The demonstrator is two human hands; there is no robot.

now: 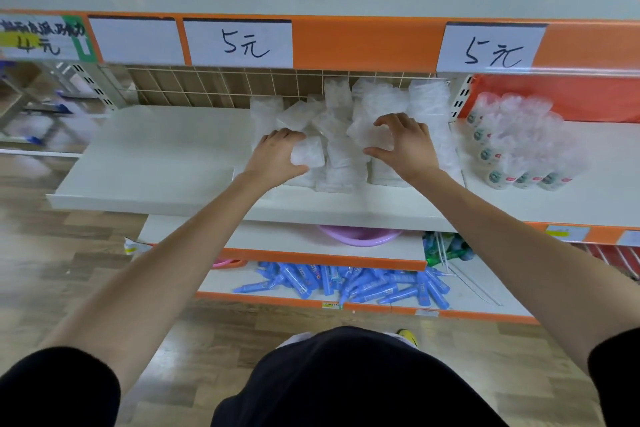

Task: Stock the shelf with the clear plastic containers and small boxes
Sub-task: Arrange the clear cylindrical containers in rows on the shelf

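Now the left grip (277, 156) clasps one clear container (309, 155) at the near-left edge of the pile (341, 121) on the white shelf (156, 149). The right grip (405, 146) is spread wide, fingers arched over the pile's right side. Farther right, well apart, lie stacked bottles (512, 149).

The clear containers (346, 135) blur into one white mass; their number cannot be told. The left hand (277, 156) covers part of the one container (310, 156) it holds. The right hand (403, 146) hides what lies under its palm, so its grip is unclear. Below the pile a pink basin (360, 236) is mostly hidden by the shelf (156, 156). Far left of the pile a price label (38, 36) is blurred and cut by the edge.
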